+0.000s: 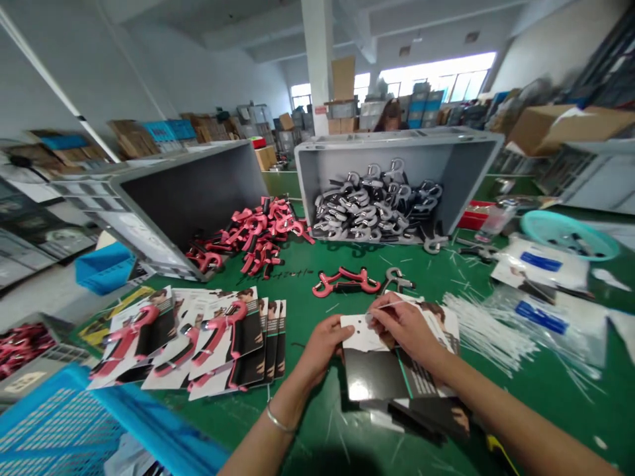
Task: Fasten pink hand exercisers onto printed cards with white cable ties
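My left hand grips the upper left edge of a printed backing card, thumb on its white top part, where small holes show. My right hand is closed in a pinch over the card's top, with a thin white cable tie sticking out of the fingers. Something small and pale by the fingertips is unclear. Under my right hand lie more backing cards. Just beyond my hands, a pair of red hand grips and a grey hand grip rest on the green table.
Cards with red hand grips overlap at left. A grey crate with grey hand grips stands behind; another crate has red grips spilling out. Loose cable ties, plastic bags and a teal basin lie at right. A blue basket stands front left.
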Demonstrator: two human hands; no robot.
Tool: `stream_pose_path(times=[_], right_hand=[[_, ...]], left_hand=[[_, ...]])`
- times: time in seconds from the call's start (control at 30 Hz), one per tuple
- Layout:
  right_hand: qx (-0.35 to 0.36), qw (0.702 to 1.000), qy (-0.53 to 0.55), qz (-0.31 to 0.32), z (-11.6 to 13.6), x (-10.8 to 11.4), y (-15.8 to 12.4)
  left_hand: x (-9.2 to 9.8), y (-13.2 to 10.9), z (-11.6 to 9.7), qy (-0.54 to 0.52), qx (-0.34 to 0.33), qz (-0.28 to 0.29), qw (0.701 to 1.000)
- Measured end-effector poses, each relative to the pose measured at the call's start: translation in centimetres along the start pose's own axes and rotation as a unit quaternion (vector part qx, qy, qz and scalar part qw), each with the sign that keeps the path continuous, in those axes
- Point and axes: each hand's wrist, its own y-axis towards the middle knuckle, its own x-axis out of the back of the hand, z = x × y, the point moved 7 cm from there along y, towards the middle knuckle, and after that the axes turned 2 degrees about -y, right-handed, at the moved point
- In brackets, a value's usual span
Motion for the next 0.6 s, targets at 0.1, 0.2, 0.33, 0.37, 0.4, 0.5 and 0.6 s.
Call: stream_pose_path(times=[0.1,0.2,0.33,0.37,0.4,0.5,0.6], right_hand=[[0.017,0.998,-0.05,0.017,-0.8,-0.7,-0.2],[0.037,0.995,-0.096,0.011,-0.9,-0.5,-0.4],[0.079,0.98,-0.184,0.009,-0.2,-1.1,-0.3],[0.082,0.976,-0.203,0.013,-0.1,-1.3,-0.3],[0.082,0.973,-0.216,0.017,-0.1,-1.6,-0.3],[0.087,0.973,-0.212,0.008,0.1,-1.6,-0.4],[0.087,0.978,-0.187,-0.02,0.0,-1.0,-0.5]], left_hand=[[0.9,0.3,0.4,-0.052,-0.019,-0.042,0.998],[1.6,0.4,1.1,-0.081,-0.047,-0.083,0.992],[0.7,0.5,2.3,-0.087,-0.057,-0.039,0.994],[0.5,0.6,2.4,-0.09,-0.061,-0.032,0.994],[0.4,0.8,2.5,-0.092,-0.063,-0.032,0.993],[0.5,1.1,2.5,-0.103,-0.068,-0.056,0.991],[0.5,0.9,2.3,-0.107,-0.073,-0.065,0.989]])
